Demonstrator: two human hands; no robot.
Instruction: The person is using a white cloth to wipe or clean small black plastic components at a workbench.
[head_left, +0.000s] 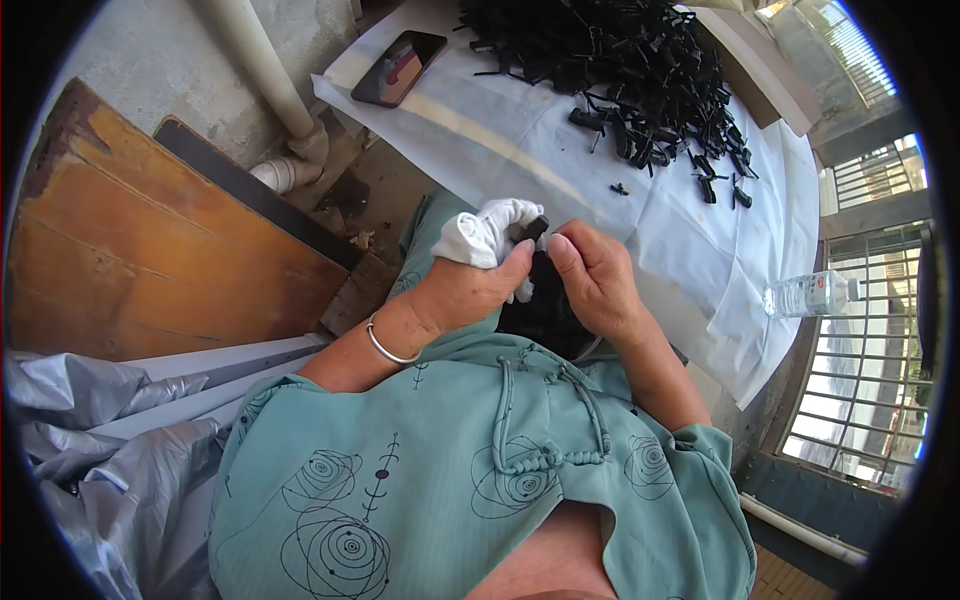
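My left hand (465,290) wears a white cloth covering (485,232) over its fingers, and a bangle (385,342) circles that wrist. Between its thumb and covered fingers is a small black plastic part (537,229). My right hand (600,275) is closed beside the part, thumb pressed to the curled forefinger; whatever it pinches is too small or hidden to name. Both hands are above my lap, in front of the table edge. Below them lies something dark (545,305), partly hidden by the hands.
A large heap of black plastic parts (640,70) covers the far side of the white-sheeted table (690,270). A phone (399,69) lies at the far left, and a clear bottle (812,295) is on its right edge. Left are a wooden board (170,240) and silvery sheeting (130,480).
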